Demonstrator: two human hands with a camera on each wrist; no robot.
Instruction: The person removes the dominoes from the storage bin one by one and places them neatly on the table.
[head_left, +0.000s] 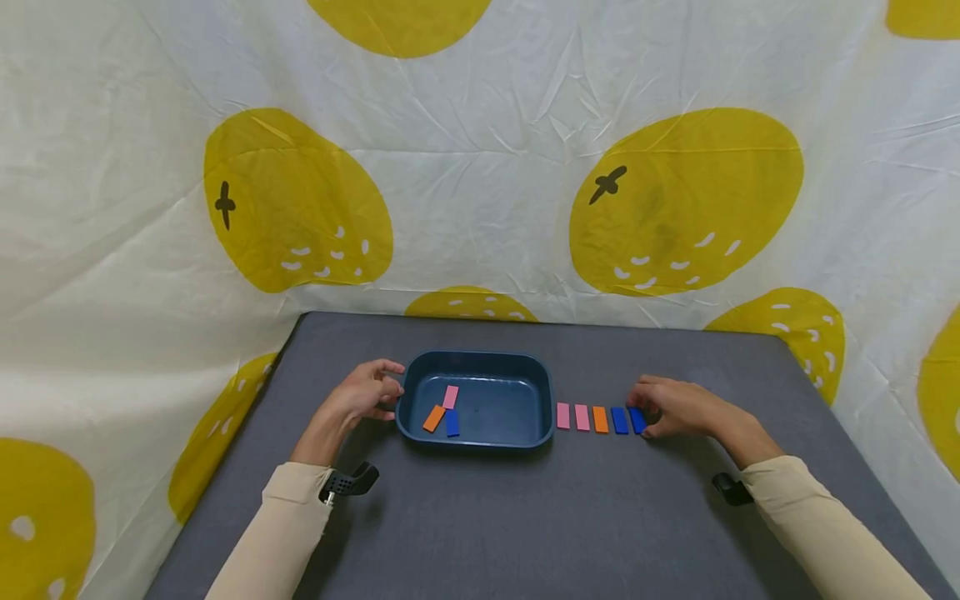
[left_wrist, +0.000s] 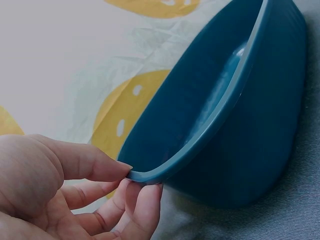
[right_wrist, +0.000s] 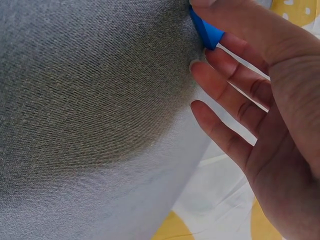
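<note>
A dark blue rectangular tub (head_left: 480, 444) stands on the table, and my left hand (head_left: 366, 392) pinches its left rim between thumb and fingers. Inside the tub lie a pink tile (head_left: 451, 397), an orange tile (head_left: 433, 418) and a blue tile (head_left: 452, 422). To the right of the tub runs a row of small rectangular tiles: two pink, one orange (head_left: 601, 419), then two blue. At the row's right end my right hand (head_left: 678, 407) pinches the last blue tile (head_left: 637, 419). In the right wrist view, thumb and fingertips meet on that blue tile (right_wrist: 209, 32), partly hiding it.
A grey cloth covers the table (head_left: 480, 533). Behind and at the sides hangs a white curtain (head_left: 480, 217) with yellow fruit prints. Each wrist wears a dark band (head_left: 351, 481).
</note>
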